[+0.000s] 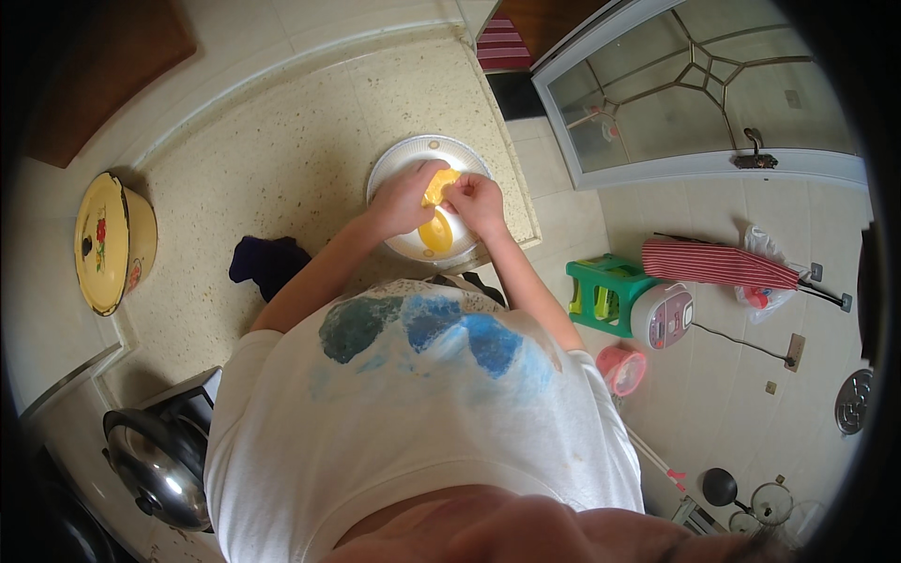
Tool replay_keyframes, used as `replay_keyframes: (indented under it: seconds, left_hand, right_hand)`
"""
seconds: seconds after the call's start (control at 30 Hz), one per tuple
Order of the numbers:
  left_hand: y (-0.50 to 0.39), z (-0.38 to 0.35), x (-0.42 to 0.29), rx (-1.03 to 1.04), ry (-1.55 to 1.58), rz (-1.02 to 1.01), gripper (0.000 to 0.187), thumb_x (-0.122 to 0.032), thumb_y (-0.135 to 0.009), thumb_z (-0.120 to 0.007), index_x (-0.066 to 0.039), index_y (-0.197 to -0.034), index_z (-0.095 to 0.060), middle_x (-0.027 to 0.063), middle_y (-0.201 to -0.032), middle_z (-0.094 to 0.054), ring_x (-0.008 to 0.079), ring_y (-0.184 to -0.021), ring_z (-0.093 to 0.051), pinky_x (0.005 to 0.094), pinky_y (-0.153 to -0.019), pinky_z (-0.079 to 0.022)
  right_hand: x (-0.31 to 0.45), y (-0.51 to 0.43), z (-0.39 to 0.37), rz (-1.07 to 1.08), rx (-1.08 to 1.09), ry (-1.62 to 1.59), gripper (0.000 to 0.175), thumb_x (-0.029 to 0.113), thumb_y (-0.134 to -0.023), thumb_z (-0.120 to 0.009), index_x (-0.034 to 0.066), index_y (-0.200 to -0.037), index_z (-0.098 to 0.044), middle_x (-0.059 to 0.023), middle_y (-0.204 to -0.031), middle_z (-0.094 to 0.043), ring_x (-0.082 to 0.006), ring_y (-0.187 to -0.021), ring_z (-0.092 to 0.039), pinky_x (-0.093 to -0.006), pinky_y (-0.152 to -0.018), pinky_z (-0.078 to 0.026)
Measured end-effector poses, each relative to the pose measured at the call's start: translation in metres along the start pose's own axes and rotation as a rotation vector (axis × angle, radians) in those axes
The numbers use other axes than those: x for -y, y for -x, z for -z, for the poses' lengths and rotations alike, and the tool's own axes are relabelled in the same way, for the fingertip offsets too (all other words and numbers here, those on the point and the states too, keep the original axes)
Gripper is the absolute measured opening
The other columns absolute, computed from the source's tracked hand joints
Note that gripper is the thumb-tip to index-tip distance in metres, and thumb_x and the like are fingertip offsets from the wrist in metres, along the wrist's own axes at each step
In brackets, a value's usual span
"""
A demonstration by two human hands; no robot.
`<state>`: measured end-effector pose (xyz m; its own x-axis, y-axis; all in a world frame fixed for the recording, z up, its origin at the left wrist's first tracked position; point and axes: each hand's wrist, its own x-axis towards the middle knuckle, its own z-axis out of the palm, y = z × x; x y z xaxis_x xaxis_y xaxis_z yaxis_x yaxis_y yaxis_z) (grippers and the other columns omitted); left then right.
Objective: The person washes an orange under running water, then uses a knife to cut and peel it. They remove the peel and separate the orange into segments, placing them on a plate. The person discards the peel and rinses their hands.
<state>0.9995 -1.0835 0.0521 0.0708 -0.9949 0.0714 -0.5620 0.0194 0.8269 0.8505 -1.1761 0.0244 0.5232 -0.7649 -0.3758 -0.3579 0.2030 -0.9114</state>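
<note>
A white plate with a patterned rim (391, 154) lies near the counter's corner. Over it, my left hand (405, 198) holds a crinkled yellow piece (438, 187), which looks like fruit or peel. The fingertips of my right hand (477, 203) pinch at the right edge of that piece. Just below, a smooth, oval yellow piece (436, 233) rests on the plate; whether it is fruit or a small dish, I cannot tell. My fingers hide part of the crinkled piece.
A dark cloth (266, 264) lies by my left forearm. Farther left stand a yellow enamel pot with lid (105, 243) and a lidded metal pan (162, 468). Right of the speckled counter (281, 127) are a green plastic stool (598, 294), rice cooker (662, 315) and pink bin (621, 370).
</note>
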Motion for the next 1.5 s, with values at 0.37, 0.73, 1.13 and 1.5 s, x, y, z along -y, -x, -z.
replay_keyframes:
  seconds: [0.37, 0.73, 1.13, 1.5]
  left_hand:
    - [-0.002, -0.004, 0.005, -0.029, -0.012, 0.002, 0.06, 0.0, -0.069, -0.067, -0.006, -0.124, -0.045, 0.0171, -0.116, -0.053, 0.0346, -0.11, -0.052, 0.0388, -0.092, -0.044]
    - [-0.002, -0.006, 0.015, -0.034, 0.025, -0.001, 0.061, 0.0, -0.069, -0.068, -0.005, -0.126, -0.045, 0.017, -0.119, -0.053, 0.0333, -0.112, -0.052, 0.038, -0.094, -0.043]
    - [-0.003, -0.006, 0.02, -0.024, 0.022, -0.022, 0.06, -0.003, -0.069, -0.07, -0.004, -0.124, -0.047, 0.0172, -0.117, -0.056, 0.0324, -0.11, -0.054, 0.0371, -0.093, -0.044]
    - [-0.004, -0.006, 0.024, -0.026, 0.015, -0.004, 0.061, -0.003, -0.068, -0.07, -0.002, -0.125, -0.048, 0.0182, -0.119, -0.056, 0.0325, -0.11, -0.055, 0.0372, -0.094, -0.044]
  right_hand:
    - [0.007, -0.005, 0.005, -0.08, 0.036, 0.028, 0.007, 0.002, -0.079, -0.065, -0.0033, -0.081, -0.06, -0.0082, -0.071, -0.064, -0.0125, -0.059, -0.063, -0.021, -0.055, -0.053]
    - [-0.002, 0.012, 0.005, 0.253, 0.057, 0.258, 0.013, 0.0, -0.081, -0.063, -0.0028, -0.094, -0.063, -0.0033, -0.081, -0.065, -0.0075, -0.072, -0.06, -0.0214, -0.066, -0.049]
    - [-0.01, 0.007, 0.008, 0.196, 0.172, -0.047, 0.012, 0.004, -0.076, -0.071, 0.0008, -0.086, -0.065, 0.0009, -0.076, -0.063, -0.0049, -0.069, -0.056, -0.0212, -0.063, -0.047]
    - [-0.01, 0.007, -0.002, 0.251, 0.023, 0.038, 0.013, 0.009, -0.074, -0.073, 0.0011, -0.078, -0.063, -0.0014, -0.07, -0.061, -0.0075, -0.064, -0.055, -0.023, -0.06, -0.047]
